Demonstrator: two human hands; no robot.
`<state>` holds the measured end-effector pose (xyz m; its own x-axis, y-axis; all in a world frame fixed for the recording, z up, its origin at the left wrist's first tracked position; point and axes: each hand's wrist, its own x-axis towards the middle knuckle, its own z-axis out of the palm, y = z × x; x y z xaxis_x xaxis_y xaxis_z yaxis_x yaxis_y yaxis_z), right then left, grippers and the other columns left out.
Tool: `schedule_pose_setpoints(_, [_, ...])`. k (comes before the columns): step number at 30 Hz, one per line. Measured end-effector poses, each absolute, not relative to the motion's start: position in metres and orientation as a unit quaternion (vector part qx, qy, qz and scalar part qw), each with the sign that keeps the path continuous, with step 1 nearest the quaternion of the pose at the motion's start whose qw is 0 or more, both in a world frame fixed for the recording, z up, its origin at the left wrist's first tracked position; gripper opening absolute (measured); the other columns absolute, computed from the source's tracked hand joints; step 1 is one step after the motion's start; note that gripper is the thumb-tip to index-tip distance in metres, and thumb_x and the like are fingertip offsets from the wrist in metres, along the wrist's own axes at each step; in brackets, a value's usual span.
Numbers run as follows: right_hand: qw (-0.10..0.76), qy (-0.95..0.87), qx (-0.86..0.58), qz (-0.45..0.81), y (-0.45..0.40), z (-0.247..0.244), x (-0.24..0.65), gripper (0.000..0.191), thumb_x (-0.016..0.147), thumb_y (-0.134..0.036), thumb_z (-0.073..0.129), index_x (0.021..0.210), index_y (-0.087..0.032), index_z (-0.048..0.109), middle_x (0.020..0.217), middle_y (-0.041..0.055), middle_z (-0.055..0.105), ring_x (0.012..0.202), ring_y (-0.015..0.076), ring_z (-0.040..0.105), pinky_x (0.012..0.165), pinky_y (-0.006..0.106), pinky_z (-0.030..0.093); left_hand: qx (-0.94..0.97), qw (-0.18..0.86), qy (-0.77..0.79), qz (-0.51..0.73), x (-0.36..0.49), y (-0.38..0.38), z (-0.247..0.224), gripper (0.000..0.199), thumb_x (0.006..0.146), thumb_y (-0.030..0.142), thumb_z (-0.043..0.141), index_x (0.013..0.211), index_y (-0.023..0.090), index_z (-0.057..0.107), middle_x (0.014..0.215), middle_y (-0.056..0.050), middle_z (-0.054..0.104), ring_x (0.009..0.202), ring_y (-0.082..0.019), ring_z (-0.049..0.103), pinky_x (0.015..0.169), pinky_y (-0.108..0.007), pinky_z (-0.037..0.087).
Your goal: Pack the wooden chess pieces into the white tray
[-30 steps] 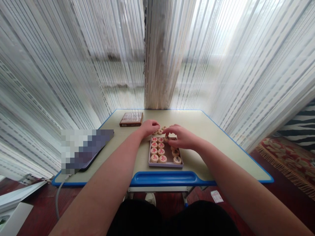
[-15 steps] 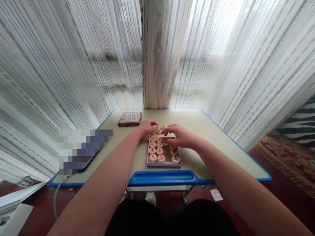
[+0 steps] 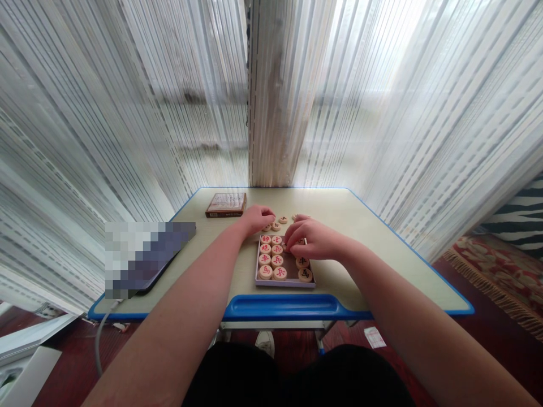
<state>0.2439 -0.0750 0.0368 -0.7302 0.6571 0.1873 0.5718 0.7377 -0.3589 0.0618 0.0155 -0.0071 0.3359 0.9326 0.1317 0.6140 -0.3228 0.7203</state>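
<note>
A shallow white-rimmed box holds Chinese chess pieces. Two columns of red-lettered pieces fill its left side, and black-lettered pieces stand along its right. My right hand reaches over the upper right of the box, fingers curled down and closed on a Chinese chess piece mostly hidden beneath them. Just beyond the box, my left hand rests with its fingers bent together beside loose pieces. Whether it grips one cannot be seen. Another loose piece lies between the hands.
A flat brown-edged box lies at the back left of the blue-rimmed table. A dark device, partly pixelated, with a cable, sits at the left edge. A blue tray groove runs along the front. Striped curtains hang behind.
My right hand has lowered slightly, its fingers drawing together over the piece in the middle of the box. My left hand stays by the loose pieces. The view shifted slightly.
</note>
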Motion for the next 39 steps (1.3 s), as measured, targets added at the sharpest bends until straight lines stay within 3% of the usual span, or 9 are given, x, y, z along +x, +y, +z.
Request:
schedule_pose_setpoints(15, [0.128,-0.922,-0.345,0.120,-0.0769,0.0380,0.2446,0.022,0.070,-0.012,0.056,0.077,-0.022,0.075,0.090,0.0017,0.071,0.084,0.0172,0.056,0.093,0.037,0.034,0.763,0.281,0.511,0.279,0.0627,0.0134,-0.0063,0.025,0.069,0.027,0.055,0.084,0.012,0.069,0.081,-0.006,0.069,0.075,-0.017,0.061,0.067,-0.026,0.047])
schedule_pose_setpoints(30, [0.130,-0.921,-0.343,0.132,-0.0779,0.0405,0.2457,0.021,0.072,-0.011,0.054,0.066,-0.021,0.072,0.087,0.0011,0.071,0.084,0.0169,0.059,0.098,0.038,0.032,0.765,0.278,0.512,0.275,0.0620,0.0144,-0.0071,0.026,0.069,0.028,0.055,0.085,0.013,0.069,0.081,-0.006,0.069,0.076,-0.017,0.061,0.069,-0.026,0.048])
schedule_pose_setpoints(39, [0.126,-0.919,-0.354,0.119,-0.0768,0.0396,0.2446,0.021,0.071,-0.012,0.054,0.071,-0.021,0.073,0.090,0.0017,0.071,0.086,0.0176,0.059,0.097,0.039,0.033,0.770,0.271,0.509,0.273,0.0624,0.0138,-0.0061,0.025,0.069,0.027,0.055,0.084,0.013,0.069,0.081,-0.006,0.069,0.076,-0.017,0.061,0.069,-0.027,0.048])
